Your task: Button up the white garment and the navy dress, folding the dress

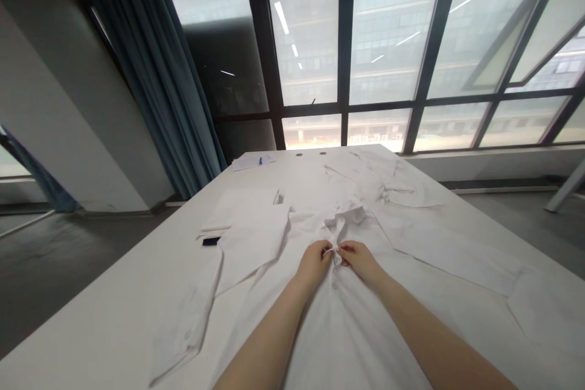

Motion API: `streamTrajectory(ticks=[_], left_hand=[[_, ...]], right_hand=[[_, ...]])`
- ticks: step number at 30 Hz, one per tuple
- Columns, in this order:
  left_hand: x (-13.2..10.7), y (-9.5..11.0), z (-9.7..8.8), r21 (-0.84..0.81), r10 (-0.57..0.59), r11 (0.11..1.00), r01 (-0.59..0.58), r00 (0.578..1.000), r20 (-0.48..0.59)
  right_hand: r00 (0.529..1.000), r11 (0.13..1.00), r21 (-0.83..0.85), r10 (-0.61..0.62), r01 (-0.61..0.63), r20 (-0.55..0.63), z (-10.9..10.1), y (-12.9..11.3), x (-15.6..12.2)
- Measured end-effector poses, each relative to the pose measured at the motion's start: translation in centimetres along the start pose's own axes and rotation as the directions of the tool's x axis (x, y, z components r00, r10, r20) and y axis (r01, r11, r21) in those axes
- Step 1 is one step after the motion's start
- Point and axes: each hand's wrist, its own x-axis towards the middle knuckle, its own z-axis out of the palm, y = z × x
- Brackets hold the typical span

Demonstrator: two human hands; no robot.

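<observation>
A white button-up shirt lies spread on the white table, front side up, its collar pointing away from me and its sleeves out to both sides. My left hand pinches one edge of the front opening below the collar. Close beside it, my right hand pinches the other edge, and the fingertips nearly meet. Whatever small button or hole lies between the fingers is too small to make out. A button shows on the front just below my hands.
Another crumpled white garment lies beyond the collar at the right. A dark flat object sits left of the shirt by folded white material. Paper with a blue pen rests at the table's far left corner.
</observation>
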Motion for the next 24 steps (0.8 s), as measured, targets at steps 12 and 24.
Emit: streamTrajectory(ticks=[12,24], left_hand=[[0.2,-0.2,0.0,-0.143,0.043,0.989,-0.035,0.998,0.056],[0.1,0.7,-0.4,-0.060,0.060,0.997,-0.056,0.995,0.074]], right_hand=[[1.000,0.999,0.030,0.015,-0.015,0.007,-0.1,-0.2,-0.1],[0.995,0.995,-0.091,-0.036,0.028,-0.093,0.6,0.2,-0.3]])
